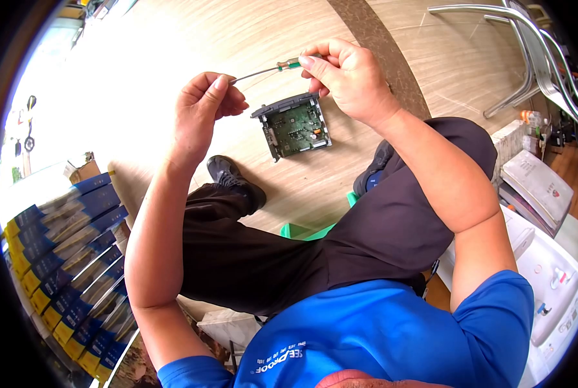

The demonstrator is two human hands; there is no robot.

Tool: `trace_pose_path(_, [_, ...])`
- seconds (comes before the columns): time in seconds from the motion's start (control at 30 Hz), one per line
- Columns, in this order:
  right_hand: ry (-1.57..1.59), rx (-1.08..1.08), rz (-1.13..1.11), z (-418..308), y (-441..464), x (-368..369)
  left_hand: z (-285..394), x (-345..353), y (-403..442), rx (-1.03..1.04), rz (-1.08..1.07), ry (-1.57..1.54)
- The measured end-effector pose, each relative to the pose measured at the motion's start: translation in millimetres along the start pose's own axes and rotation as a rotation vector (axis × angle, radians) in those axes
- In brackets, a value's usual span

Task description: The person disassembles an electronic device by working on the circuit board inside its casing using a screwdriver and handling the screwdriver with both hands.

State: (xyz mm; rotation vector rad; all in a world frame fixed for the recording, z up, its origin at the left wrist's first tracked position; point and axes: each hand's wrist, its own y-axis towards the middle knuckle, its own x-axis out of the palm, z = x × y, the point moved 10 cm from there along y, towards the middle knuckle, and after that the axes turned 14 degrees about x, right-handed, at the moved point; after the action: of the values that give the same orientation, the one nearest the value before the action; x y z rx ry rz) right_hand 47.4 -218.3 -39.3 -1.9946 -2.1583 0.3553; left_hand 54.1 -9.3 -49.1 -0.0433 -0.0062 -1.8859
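A screwdriver (289, 64) with a clear and green handle and a thin metal shaft is held level between my hands. My right hand (350, 77) pinches its handle between thumb and fingers. The tip of the shaft is pinched between the thumb and forefinger of my left hand (205, 107). Below them, on the floor, lies an opened electronic unit (295, 126) with a green circuit board and a dark front panel along its far side. Neither hand touches the unit.
Stacked blue and yellow boxes (63, 304) stand at the left. A metal-framed chair (528, 64) is at the far right, above a thick book or catalogue (538, 181) and a white tray (577, 284) holding small items. Part of a green stool (295, 231) shows between my legs.
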Motion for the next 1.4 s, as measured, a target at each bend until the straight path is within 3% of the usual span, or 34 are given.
trace_pose_path(0.17, [0.026, -0.049, -0.003, -2, -2, 0, 0, 1, 0, -0.004, -0.011, -0.007])
trace_pose_path(0.47, [-0.199, -0.054, -0.054, -4, -8, 10, 0, -7, 1, 0.025, 0.025, -0.080])
trace_pose_path(0.63, [-0.252, -0.179, 0.042, -12, -11, 6, 3, -8, 1, 0.037, 0.035, -0.085])
trace_pose_path(1.23, [-0.314, -0.407, 0.052, -31, -28, 13, 3, -6, 0, 0.021, 0.033, -0.140])
trace_pose_path(1.4, [-0.388, -0.281, -0.025, -28, -29, 17, 4, -7, 1, 0.025, 0.035, -0.104])
